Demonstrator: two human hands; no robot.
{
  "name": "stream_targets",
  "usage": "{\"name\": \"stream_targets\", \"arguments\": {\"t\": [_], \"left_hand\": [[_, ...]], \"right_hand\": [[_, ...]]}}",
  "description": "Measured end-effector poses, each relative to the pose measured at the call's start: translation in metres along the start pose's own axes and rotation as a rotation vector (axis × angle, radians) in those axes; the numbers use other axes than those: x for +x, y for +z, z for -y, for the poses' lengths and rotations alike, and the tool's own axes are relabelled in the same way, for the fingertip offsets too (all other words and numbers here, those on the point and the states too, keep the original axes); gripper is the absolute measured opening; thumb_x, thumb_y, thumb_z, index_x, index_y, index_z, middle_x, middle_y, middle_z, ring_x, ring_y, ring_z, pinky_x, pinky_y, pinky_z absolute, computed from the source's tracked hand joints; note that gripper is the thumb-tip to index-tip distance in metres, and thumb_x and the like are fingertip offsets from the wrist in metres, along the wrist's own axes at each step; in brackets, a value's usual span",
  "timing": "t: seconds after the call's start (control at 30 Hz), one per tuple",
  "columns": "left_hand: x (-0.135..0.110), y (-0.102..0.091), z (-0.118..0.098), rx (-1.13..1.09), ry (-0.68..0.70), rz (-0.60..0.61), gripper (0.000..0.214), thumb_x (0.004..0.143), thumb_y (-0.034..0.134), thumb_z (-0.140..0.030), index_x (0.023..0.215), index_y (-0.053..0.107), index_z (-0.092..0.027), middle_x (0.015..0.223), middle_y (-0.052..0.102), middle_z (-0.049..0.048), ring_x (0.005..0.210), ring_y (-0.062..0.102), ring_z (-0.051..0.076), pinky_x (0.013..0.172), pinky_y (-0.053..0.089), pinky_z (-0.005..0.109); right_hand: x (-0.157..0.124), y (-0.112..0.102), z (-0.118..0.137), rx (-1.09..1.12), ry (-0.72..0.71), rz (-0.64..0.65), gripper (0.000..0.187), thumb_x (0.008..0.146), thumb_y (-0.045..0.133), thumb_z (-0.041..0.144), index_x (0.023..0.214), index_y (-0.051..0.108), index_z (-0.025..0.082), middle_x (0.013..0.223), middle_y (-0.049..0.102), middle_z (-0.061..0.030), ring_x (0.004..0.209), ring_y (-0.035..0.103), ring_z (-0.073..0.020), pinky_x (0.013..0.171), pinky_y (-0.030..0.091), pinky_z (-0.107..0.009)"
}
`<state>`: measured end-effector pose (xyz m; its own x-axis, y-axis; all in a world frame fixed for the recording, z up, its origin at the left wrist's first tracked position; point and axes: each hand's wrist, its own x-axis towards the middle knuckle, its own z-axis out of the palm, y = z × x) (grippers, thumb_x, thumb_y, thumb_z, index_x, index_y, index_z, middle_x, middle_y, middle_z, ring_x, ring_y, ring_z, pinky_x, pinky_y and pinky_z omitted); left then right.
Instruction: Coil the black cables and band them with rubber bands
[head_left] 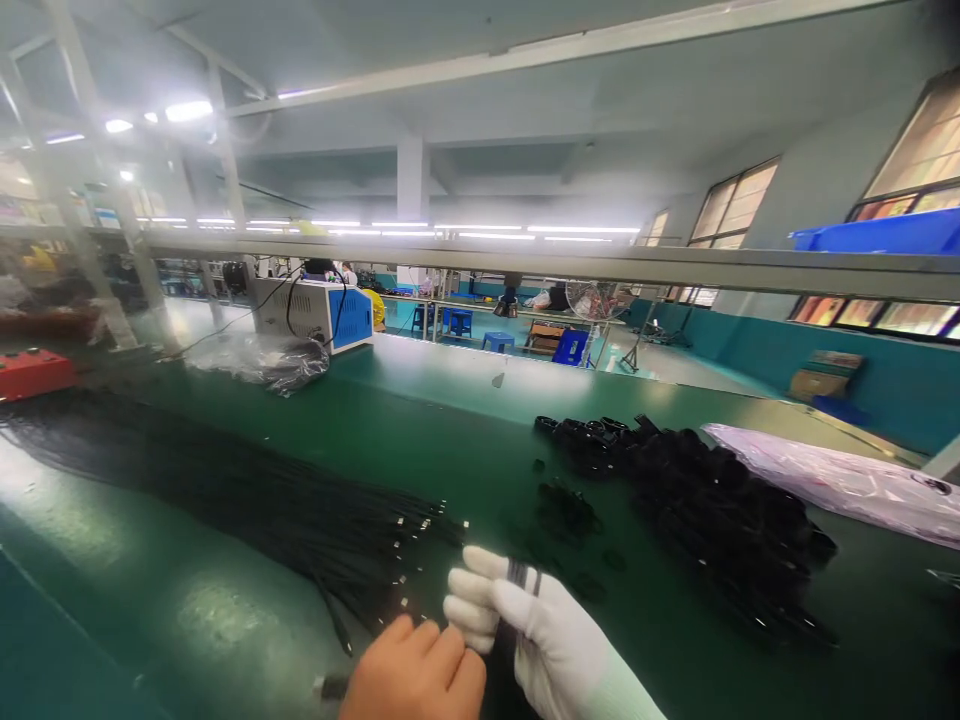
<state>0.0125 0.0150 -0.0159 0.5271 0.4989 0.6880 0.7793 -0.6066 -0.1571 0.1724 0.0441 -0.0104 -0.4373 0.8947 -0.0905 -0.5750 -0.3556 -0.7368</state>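
Observation:
My left hand (420,672) is bare and closed, at the bottom middle. A black cable (335,687) with a metal plug tip pokes out on its left side. Close beside it, my right hand (544,625) wears a white glove, with its fingers curled round a dark bundle that looks like coiled cable, mostly hidden. Black bands (523,577) circle a gloved finger. Left of the hands, a long bundle of straight black cables (247,490) lies on the green table (450,440), its small metal plugs towards me. Several loose black bands (568,510) lie beyond the glove.
A heap of coiled black cables (697,490) lies at the right, before a pinkish plastic bag (840,480). Further back stand a blue and white machine (349,318) and a clear plastic bag (262,360). A red box (34,373) is at far left. A shelf rail (465,250) crosses above.

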Motion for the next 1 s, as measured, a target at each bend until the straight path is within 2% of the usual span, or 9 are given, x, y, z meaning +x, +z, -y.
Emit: {"name": "stream_targets", "arguments": {"t": [0.07,0.2,0.37,0.47,0.53,0.63,0.73,0.87,1.0], "left_hand": [[0.018,-0.011,0.018,-0.110,0.119,0.027,0.021,0.080,0.056,-0.017,0.060,0.050,-0.019,0.056,0.056,-0.0026,0.051,0.049,0.015,0.052,0.029,0.029],[0.047,-0.022,0.045,-0.429,0.096,0.363,0.025,0.066,0.079,-0.029,0.072,0.058,-0.019,0.072,0.064,-0.0056,0.068,0.054,0.013,0.067,0.038,0.026],[0.059,-0.019,0.051,-0.576,0.085,0.488,0.014,0.072,0.076,-0.020,0.077,0.063,-0.019,0.087,0.066,-0.0032,0.087,0.055,0.014,0.083,0.037,0.026],[0.066,-0.019,0.054,-0.578,0.086,0.554,0.008,0.080,0.066,-0.020,0.072,0.065,-0.020,0.086,0.064,-0.0011,0.087,0.054,0.017,0.077,0.038,0.027],[0.068,-0.017,0.056,-0.734,-0.056,0.681,0.010,0.079,0.064,-0.018,0.069,0.065,-0.019,0.075,0.061,-0.0019,0.074,0.054,0.014,0.065,0.039,0.023],[0.058,-0.006,0.054,-1.174,-0.469,0.826,0.001,0.074,0.061,-0.018,0.075,0.060,-0.018,0.060,0.051,-0.0062,0.054,0.047,0.010,0.049,0.035,0.019],[0.040,0.005,0.044,-1.418,-0.720,0.717,0.015,0.077,0.052,-0.018,0.092,0.055,-0.019,0.068,0.049,-0.0066,0.052,0.042,0.008,0.046,0.033,0.018],[0.022,0.007,0.027,-1.313,-0.699,0.537,0.021,0.082,0.046,-0.015,0.098,0.059,-0.019,0.090,0.056,-0.0005,0.079,0.049,0.012,0.070,0.040,0.022],[0.013,0.016,0.017,-1.434,-0.735,0.518,0.020,0.074,0.055,-0.015,0.095,0.053,-0.017,0.073,0.051,-0.0035,0.060,0.044,0.009,0.055,0.035,0.019]], "right_hand": [[-0.004,0.002,0.001,-0.115,0.072,0.133,0.026,0.079,0.068,0.028,0.099,0.063,0.013,0.085,0.060,-0.0066,0.081,0.056,-0.0176,0.071,0.043,-0.031],[-0.007,0.008,0.006,-0.302,0.104,0.388,0.024,0.079,0.068,0.031,0.085,0.066,0.008,0.081,0.059,-0.0065,0.075,0.052,-0.0133,0.071,0.039,-0.028],[0.000,-0.001,-0.004,-0.163,0.252,0.357,0.025,0.070,0.071,0.023,0.082,0.066,0.003,0.073,0.060,-0.0072,0.067,0.055,-0.0112,0.063,0.037,-0.022],[-0.001,-0.013,-0.011,-0.093,0.345,0.314,0.030,0.069,0.066,0.021,0.090,0.067,-0.001,0.068,0.064,-0.0098,0.061,0.058,-0.0106,0.057,0.037,-0.019],[-0.005,-0.018,-0.012,-0.025,0.334,0.314,0.034,0.071,0.064,0.023,0.093,0.068,-0.002,0.068,0.067,-0.0118,0.059,0.060,-0.0117,0.054,0.038,-0.019],[-0.010,-0.014,-0.008,0.037,0.293,0.294,0.032,0.073,0.062,0.020,0.094,0.068,-0.003,0.073,0.070,-0.0138,0.063,0.062,-0.0141,0.059,0.042,-0.023],[-0.009,-0.010,-0.003,-0.010,0.273,0.316,0.029,0.073,0.064,0.022,0.094,0.067,0.002,0.078,0.070,-0.0107,0.070,0.062,-0.0155,0.071,0.044,-0.029],[-0.003,-0.016,-0.002,-0.222,0.278,0.389,0.025,0.080,0.064,0.030,0.093,0.066,0.009,0.081,0.069,-0.0051,0.076,0.063,-0.0159,0.076,0.045,-0.032],[-0.005,-0.020,0.004,-0.344,0.311,0.449,0.027,0.088,0.056,0.036,0.102,0.060,0.013,0.099,0.064,-0.0051,0.086,0.062,-0.0177,0.078,0.051,-0.037]]}}
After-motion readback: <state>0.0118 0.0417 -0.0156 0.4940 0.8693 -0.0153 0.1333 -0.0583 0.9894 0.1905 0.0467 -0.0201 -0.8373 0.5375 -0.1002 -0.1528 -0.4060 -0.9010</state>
